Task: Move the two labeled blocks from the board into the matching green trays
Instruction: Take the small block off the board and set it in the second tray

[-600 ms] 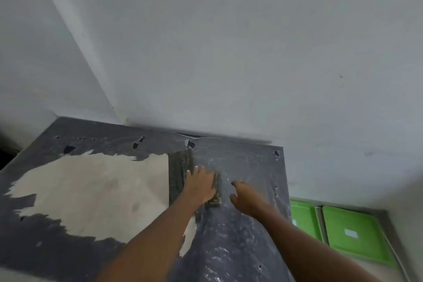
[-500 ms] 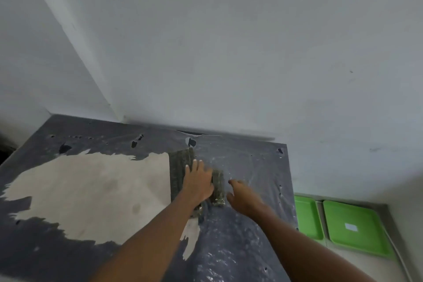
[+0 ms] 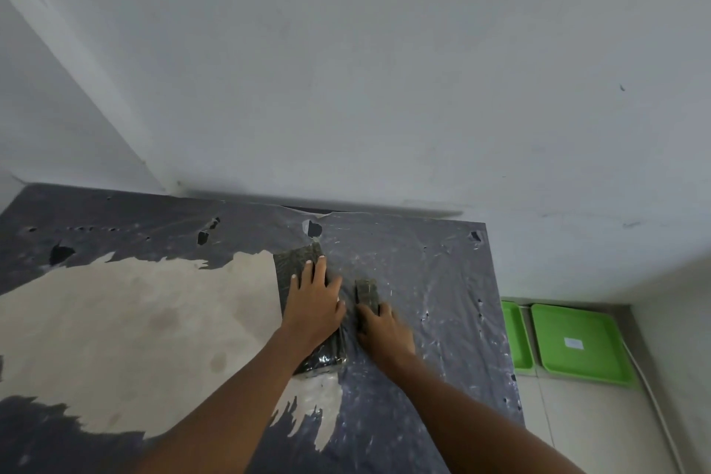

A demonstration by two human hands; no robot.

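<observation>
A long dark green block [image 3: 298, 262] lies on the worn grey board [image 3: 434, 281], and my left hand [image 3: 313, 306] rests flat on top of it, fingers spread. A smaller dark green block [image 3: 366, 291] lies just to its right. My right hand [image 3: 384, 331] touches the near end of the small block, fingers curled around it. Two green trays lie on the floor to the right of the board: a narrow one [image 3: 517, 339] and a wider one [image 3: 577, 342] with a white label. No labels on the blocks are visible.
The board's dark covering is torn, baring a pale patch [image 3: 134, 319] on the left. A white wall [image 3: 384, 88] rises directly behind the board. Pale floor tiles [image 3: 596, 427] lie in front of the trays.
My right hand has moved left onto the small block's near end. My left hand has slid nearer along the long block. The camera has tipped slightly.
</observation>
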